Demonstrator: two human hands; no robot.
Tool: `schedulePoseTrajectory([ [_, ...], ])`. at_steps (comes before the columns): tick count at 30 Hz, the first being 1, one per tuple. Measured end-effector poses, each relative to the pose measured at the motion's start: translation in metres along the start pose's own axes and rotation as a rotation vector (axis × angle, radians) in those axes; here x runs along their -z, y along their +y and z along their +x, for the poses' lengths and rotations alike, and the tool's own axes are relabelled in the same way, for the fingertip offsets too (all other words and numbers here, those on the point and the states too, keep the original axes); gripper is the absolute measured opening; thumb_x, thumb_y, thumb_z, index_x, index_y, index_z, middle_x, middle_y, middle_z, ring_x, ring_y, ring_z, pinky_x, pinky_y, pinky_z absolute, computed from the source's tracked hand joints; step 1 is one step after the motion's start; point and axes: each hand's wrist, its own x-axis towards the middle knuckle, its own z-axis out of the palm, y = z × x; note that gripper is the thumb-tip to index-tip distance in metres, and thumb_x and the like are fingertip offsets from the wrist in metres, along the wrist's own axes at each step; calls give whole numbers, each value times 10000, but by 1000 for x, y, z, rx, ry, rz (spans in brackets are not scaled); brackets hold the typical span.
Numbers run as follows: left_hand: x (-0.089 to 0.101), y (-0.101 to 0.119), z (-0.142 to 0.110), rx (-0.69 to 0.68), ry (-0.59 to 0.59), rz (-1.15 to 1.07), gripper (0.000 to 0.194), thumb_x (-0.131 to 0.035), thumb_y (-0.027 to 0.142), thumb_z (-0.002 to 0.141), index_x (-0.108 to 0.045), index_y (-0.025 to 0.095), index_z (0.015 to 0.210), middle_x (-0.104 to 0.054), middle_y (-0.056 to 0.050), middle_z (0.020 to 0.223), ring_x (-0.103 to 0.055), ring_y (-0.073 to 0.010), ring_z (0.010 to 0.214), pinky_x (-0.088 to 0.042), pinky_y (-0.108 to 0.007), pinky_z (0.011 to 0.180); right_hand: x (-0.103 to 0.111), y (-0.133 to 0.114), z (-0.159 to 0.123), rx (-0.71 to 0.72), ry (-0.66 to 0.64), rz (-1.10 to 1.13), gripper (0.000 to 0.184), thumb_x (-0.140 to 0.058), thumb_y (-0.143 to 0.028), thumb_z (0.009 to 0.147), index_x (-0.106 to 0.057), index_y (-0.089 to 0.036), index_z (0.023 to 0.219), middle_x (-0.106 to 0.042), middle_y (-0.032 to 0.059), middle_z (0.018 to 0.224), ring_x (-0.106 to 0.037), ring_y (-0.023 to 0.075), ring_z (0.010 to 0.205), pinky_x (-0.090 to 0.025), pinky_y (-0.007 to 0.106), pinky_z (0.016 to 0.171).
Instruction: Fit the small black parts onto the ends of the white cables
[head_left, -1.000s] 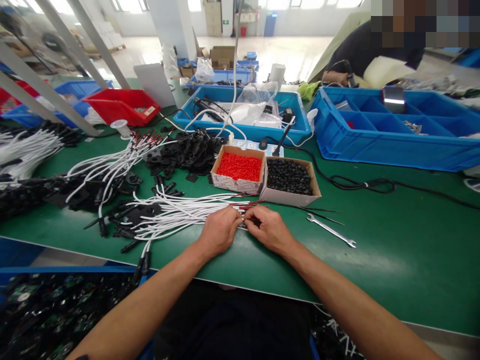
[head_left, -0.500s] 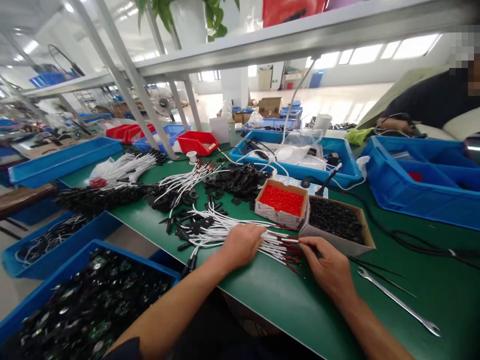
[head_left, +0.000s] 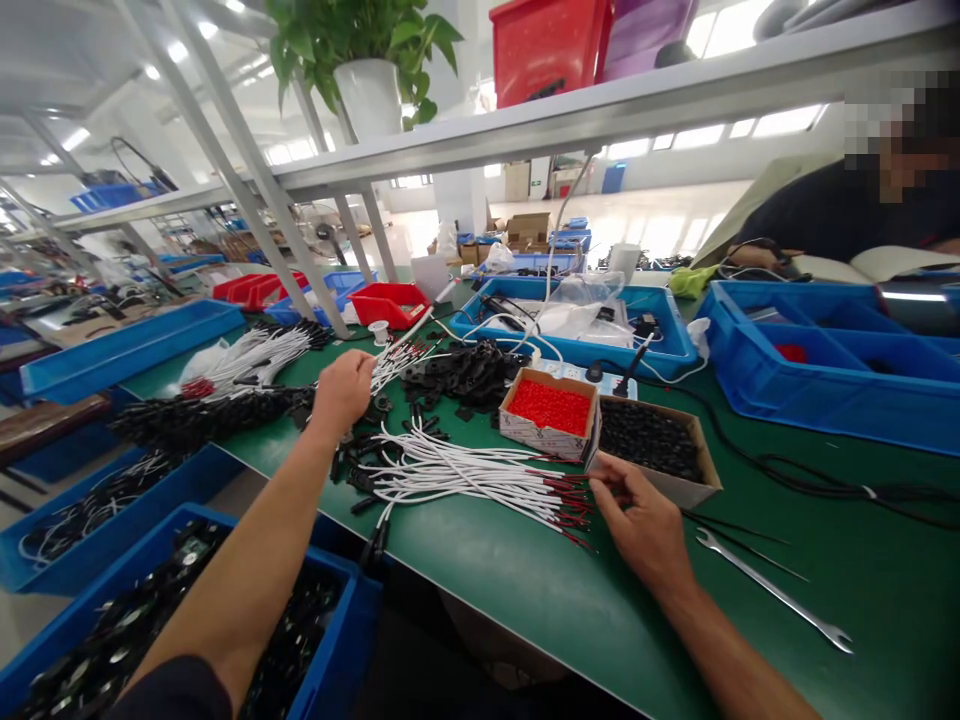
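Observation:
My left hand [head_left: 343,392] is raised over the left part of the bench, closed round a white cable [head_left: 420,325] that sticks out up and to the right. Below and right of it lies a spread bundle of white cables [head_left: 465,472] with red and dark wire ends and black connectors. My right hand [head_left: 645,525] hovers by the red wire ends [head_left: 571,500], thumb and fingers slightly apart, with nothing visible between them. Just beyond it stand a carton of small red parts [head_left: 551,405] and a carton of small black parts [head_left: 652,440].
A pile of black parts [head_left: 465,372] lies behind the bundle. An open-ended wrench [head_left: 780,592] rests at right. Blue bins [head_left: 840,370] and a blue tray [head_left: 679,340] stand at the back. A metal shelf [head_left: 480,135] crosses overhead. Another person [head_left: 817,215] sits at the far right.
My left hand has lifted off the bundle and moved left and up with a white cable. My right fingers have let go of the cable end. The view has tilted up slightly.

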Motion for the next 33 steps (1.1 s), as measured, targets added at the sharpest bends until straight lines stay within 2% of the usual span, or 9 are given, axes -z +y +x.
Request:
schedulePoseTrajectory([
  [3,0,-22,29,15,-27,133,362,-364,328,991,-606,77,1093,-602,-123,1067,-542,-231,995,-413,-384,898,-3,-3,0,4,-47,16,365,-574,-347,902,-602,-209,1239,-690,27,972,-648,152,759,-544,285,712],
  [5,-16,-18,33,-12,-63,167,351,-430,329,961,-597,89,1155,-576,-147,1141,-506,-273,1070,-403,-436,922,-5,-5,0,2,-83,23,364,-565,-337,906,-600,-206,1244,-689,26,957,-641,147,734,-544,281,697],
  [11,-97,44,2,-106,-345,196,336,-578,473,860,-654,158,952,-622,-114,987,-586,-258,956,-467,-356,826,-4,-3,0,29,-139,-3,341,-547,-335,919,-617,-201,1225,-686,26,926,-634,142,704,-538,275,690],
  [14,-117,58,-7,-64,-372,218,321,-613,396,830,-621,139,1023,-612,-142,1058,-600,-274,982,-475,-355,799,-2,0,1,56,-138,-45,320,-547,-334,919,-635,-208,1200,-688,23,932,-632,138,686,-533,274,679],
  [17,-116,58,-8,-17,-355,235,238,-523,277,863,-612,120,1017,-623,-151,1056,-608,-273,1004,-460,-367,844,-1,-1,0,85,-121,-62,308,-544,-332,923,-646,-200,1181,-689,37,974,-643,149,735,-532,279,703],
  [22,-96,54,-3,115,-323,229,260,-441,301,870,-620,136,960,-657,-135,961,-635,-285,928,-465,-376,791,1,-12,-2,83,-147,6,281,-543,-310,924,-646,-187,1154,-680,45,998,-635,147,770,-521,270,708],
  [25,-80,65,-12,183,-239,106,201,-475,312,834,-620,180,880,-662,-77,859,-634,-258,876,-461,-348,764,2,-20,-2,32,-174,61,220,-557,-295,913,-658,-190,1077,-676,33,928,-614,135,720,-510,258,674],
  [29,-59,122,-66,133,-25,-300,101,-525,271,808,-575,184,825,-618,-18,750,-588,-164,698,-451,-289,710,0,-27,-4,-91,-238,234,160,-600,-318,890,-620,-185,976,-673,47,921,-632,154,755,-518,276,700],
  [33,-54,198,-142,-247,-97,-615,35,-515,212,841,-540,187,844,-593,-43,817,-567,-158,756,-452,-292,710,-6,-29,-10,-236,-308,584,231,-632,-372,879,-497,-199,949,-646,71,1078,-650,177,883,-535,310,784],
])
